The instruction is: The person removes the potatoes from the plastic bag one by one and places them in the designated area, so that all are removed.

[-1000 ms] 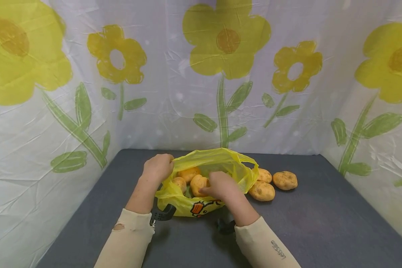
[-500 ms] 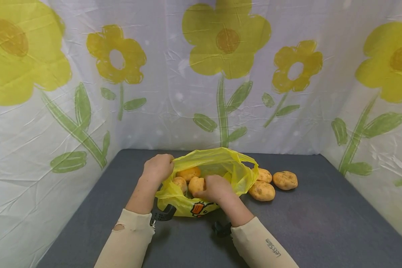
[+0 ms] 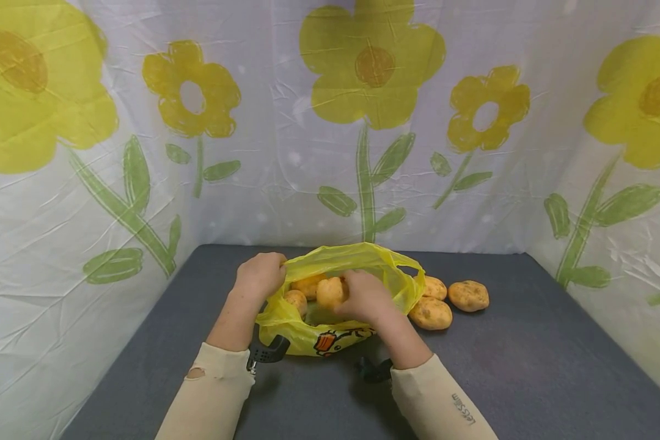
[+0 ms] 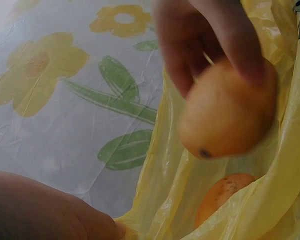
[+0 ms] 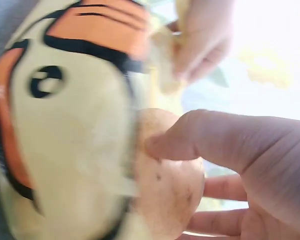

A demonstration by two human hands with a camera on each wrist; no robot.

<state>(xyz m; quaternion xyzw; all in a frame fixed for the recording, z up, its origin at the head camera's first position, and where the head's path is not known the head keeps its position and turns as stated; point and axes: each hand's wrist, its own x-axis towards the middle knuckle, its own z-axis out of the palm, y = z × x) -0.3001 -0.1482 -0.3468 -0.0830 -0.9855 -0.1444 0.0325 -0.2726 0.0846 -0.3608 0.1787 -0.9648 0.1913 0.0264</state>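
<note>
step: seemingly moving a potato [image 3: 332, 294] through the mouth of the yellow bag [image 3: 302, 341], in or out unclear | potato: within the bag's opening | right hand [image 3: 370, 298]: thumb and fingers clamped round it, reaching in | left hand [image 3: 259, 276]: pinching the bag's edge | next: likely needs a wide mouth, firm grip

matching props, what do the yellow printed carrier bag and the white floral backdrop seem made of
Yellow printed carrier bag: likely thin, glossy plastic film, from crinkles and highlights. White floral backdrop: smooth plastic sheet or thin fabric; creases fit either.
</note>
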